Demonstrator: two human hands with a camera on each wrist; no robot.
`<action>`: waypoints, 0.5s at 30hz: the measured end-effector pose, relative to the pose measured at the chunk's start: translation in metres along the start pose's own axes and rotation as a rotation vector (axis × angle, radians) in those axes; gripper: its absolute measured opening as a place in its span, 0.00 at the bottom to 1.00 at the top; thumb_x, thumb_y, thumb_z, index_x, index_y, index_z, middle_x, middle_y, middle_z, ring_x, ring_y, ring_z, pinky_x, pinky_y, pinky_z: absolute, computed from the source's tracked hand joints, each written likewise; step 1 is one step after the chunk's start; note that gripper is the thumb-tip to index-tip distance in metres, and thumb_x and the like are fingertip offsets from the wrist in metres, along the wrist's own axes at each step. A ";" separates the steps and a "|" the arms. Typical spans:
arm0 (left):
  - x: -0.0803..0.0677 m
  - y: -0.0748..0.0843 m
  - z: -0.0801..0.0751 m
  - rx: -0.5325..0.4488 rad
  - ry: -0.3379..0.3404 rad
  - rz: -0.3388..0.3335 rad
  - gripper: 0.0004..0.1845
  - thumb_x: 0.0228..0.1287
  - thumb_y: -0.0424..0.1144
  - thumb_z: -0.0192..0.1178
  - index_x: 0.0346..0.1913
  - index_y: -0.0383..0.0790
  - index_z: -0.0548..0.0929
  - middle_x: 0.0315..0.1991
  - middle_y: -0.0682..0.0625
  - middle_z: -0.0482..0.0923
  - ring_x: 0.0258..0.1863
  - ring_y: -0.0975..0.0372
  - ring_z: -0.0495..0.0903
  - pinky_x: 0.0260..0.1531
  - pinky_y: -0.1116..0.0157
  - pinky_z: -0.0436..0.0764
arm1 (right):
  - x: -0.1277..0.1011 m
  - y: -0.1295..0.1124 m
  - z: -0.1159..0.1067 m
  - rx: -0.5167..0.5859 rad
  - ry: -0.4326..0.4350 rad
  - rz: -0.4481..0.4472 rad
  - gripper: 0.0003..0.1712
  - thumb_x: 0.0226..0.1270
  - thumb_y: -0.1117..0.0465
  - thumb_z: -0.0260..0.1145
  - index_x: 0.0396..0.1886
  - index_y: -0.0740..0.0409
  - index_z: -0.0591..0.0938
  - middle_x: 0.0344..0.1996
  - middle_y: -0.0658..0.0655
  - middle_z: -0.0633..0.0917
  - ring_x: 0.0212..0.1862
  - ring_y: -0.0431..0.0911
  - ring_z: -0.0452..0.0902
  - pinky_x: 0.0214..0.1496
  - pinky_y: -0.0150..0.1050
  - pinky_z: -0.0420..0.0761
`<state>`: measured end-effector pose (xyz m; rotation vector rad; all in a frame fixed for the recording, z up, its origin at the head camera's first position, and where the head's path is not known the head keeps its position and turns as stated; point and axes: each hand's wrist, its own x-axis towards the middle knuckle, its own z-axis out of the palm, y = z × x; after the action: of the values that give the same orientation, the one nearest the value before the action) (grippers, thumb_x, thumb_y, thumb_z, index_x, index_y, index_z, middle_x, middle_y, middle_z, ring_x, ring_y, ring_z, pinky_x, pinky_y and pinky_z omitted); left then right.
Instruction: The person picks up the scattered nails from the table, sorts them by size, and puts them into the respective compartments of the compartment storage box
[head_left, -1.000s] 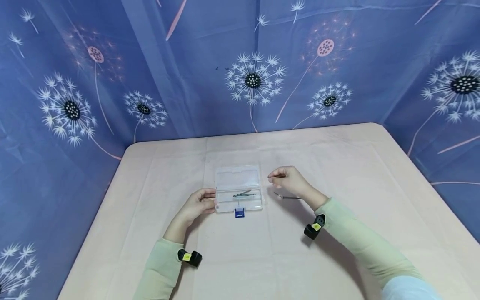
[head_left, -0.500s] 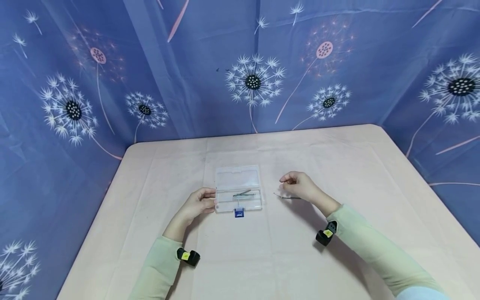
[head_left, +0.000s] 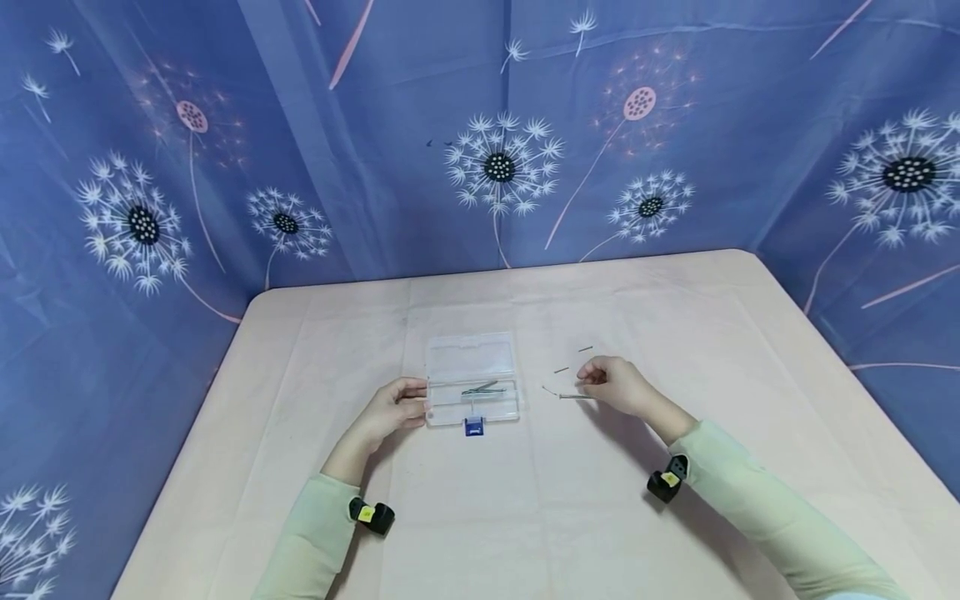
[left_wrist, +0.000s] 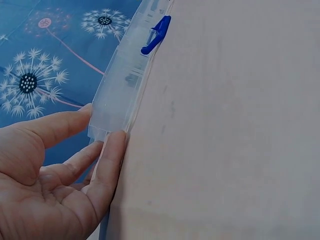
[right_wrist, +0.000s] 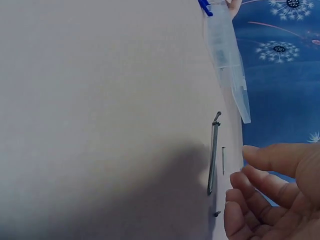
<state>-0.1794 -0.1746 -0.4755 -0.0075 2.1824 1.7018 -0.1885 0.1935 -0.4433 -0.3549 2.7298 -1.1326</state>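
Observation:
A clear plastic box (head_left: pixel 446 414) with a blue latch (head_left: pixel 474 427) stands with its lid (head_left: pixel 470 357) raised; several thin metal nails (head_left: pixel 483 390) lie crossed inside. My left hand (head_left: pixel 386 414) holds the box's left end, and in the left wrist view its thumb is at the upper edge with a finger low by the table. My right hand (head_left: pixel 617 385) hovers loosely curled over loose nails, nothing between thumb and fingers. Beside it lies a thick nail (right_wrist: pixel 213 159), with a smaller one (right_wrist: pixel 218 116) by its head. A short nail (right_wrist: pixel 223 160) is near the thumb.
Two short nails, the nearer one (head_left: pixel 561 369) and the farther one (head_left: pixel 586 348), lie beyond my right fingers on the pale cloth-covered table (head_left: pixel 465 517). A blue curtain (head_left: pixel 390 167) with dandelion prints hangs along the table's back and sides.
My right hand has drawn away from the box, rightward and slightly toward me, and two short nails now show where it was. My left hand and the box have stayed put.

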 end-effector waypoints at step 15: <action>0.001 0.001 -0.001 0.012 -0.005 -0.001 0.24 0.63 0.28 0.56 0.61 0.25 0.67 0.56 0.32 0.70 0.44 0.59 0.78 0.47 0.61 0.84 | -0.008 0.008 0.003 -0.096 -0.051 0.001 0.03 0.54 0.72 0.64 0.30 0.66 0.80 0.25 0.54 0.80 0.30 0.43 0.71 0.31 0.32 0.74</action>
<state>-0.1804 -0.1750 -0.4750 -0.0007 2.1883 1.6865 -0.1817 0.1990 -0.4507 -0.3906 2.7451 -0.9802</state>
